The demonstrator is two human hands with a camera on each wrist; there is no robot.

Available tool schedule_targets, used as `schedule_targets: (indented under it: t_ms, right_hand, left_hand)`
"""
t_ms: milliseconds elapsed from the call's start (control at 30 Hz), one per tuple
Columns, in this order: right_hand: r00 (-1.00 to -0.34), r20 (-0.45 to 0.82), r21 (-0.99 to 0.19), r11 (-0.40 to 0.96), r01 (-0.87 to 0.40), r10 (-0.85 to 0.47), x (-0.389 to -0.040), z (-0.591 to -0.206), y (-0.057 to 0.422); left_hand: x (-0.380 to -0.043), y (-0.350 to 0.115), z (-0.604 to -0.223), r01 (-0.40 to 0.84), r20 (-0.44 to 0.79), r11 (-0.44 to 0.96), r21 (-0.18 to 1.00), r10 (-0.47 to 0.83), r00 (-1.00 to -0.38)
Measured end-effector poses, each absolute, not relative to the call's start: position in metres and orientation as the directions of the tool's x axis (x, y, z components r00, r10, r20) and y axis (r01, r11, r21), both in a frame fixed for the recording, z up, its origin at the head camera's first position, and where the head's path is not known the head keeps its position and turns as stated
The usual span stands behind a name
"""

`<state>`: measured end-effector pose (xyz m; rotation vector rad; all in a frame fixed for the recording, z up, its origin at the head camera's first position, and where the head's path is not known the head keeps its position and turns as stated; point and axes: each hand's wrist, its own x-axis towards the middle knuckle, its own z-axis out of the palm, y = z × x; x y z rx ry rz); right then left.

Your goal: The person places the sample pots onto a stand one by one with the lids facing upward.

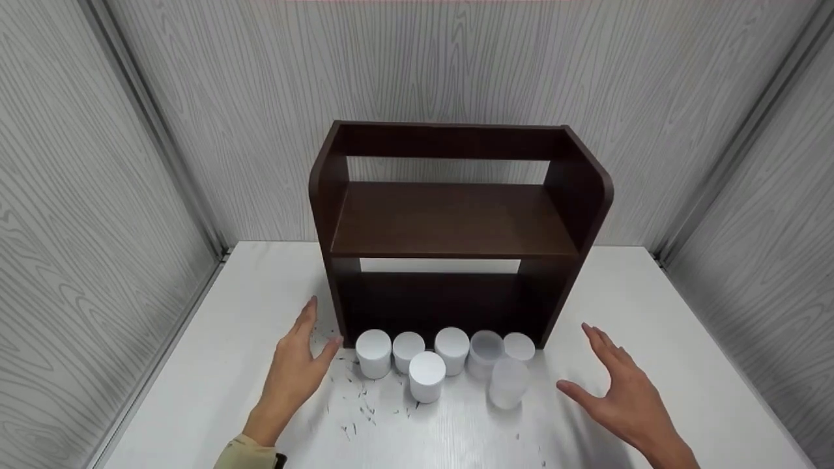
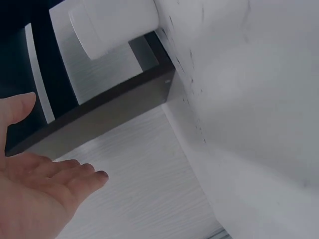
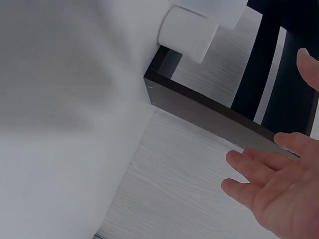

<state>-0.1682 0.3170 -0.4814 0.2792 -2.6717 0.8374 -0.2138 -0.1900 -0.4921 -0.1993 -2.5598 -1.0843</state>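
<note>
Several white cylindrical jars (image 1: 374,355) stand in a loose cluster in front of a dark brown two-tier shelf (image 1: 456,221). Toward the right of the cluster are a translucent cup (image 1: 486,352) and a translucent container (image 1: 509,384). My left hand (image 1: 294,371) hovers left of the jars, thumb spread from straight fingers, holding nothing. My right hand (image 1: 622,394) is apart from the cluster on the right, its fingers extended and holding nothing. In the left wrist view a white jar (image 2: 113,25) shows beside the shelf's side panel; the right wrist view shows another white jar (image 3: 188,32).
The shelf stands on a white table (image 1: 215,365), toward its back. Dark scuff marks lie on the tabletop near the jars. Grey wood-grain panels (image 1: 417,65) enclose the table at the back and both sides.
</note>
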Motion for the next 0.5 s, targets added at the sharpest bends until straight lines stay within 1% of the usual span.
schedule_targets:
  t_ms: [233, 333, 500]
  right_hand:
    - [-0.894, 0.430, -0.554, 0.745, -0.372, -0.127, -0.169, -0.489, 0.304]
    - [-0.894, 0.430, -0.589, 0.712, -0.383, -0.126, -0.170, -0.492, 0.298]
    - [-0.912, 0.393, -0.657, 0.658, -0.369, -0.120, -0.172, -0.496, 0.292]
  left_hand:
    - [-0.220, -0.175, -0.496, 0.283, 0.374, 0.600, 0.748, -0.029, -0.927]
    - [-0.224, -0.172, -0.497, 0.291, 0.376, 0.561, 0.775, -0.039, -0.926]
    - [-0.233, -0.174, -0.497, 0.326, 0.391, 0.479, 0.815, -0.041, -0.919]
